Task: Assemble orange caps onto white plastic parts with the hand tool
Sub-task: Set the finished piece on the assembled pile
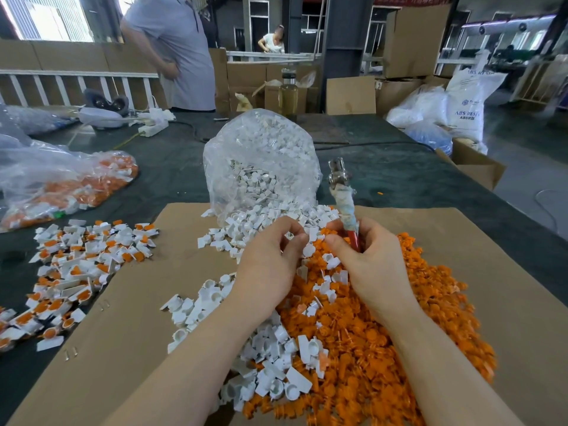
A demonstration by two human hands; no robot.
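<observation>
Left hand (270, 265) pinches a small white plastic part (308, 249); right hand (372, 259) grips the upright red-handled, cloth-wrapped metal hand tool (345, 204). Loose orange plastic caps (384, 339) lie heaped directly beneath, nearer the right hand.

Probably a factory floor: stacked cardboard boxes (412, 41), resin sacks (467, 106).

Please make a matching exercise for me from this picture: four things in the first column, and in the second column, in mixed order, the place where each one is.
Things
1. hand tool
2. clear bag of white parts
3. pile of loose orange caps
4. assembled pieces

Places
A. spread on the dark table, left of the cardboard sheet
B. held in the right hand
C. on the cardboard under the right forearm
D. standing behind both hands, spilling forward

Pairs: 1-B, 2-D, 3-C, 4-A
</observation>
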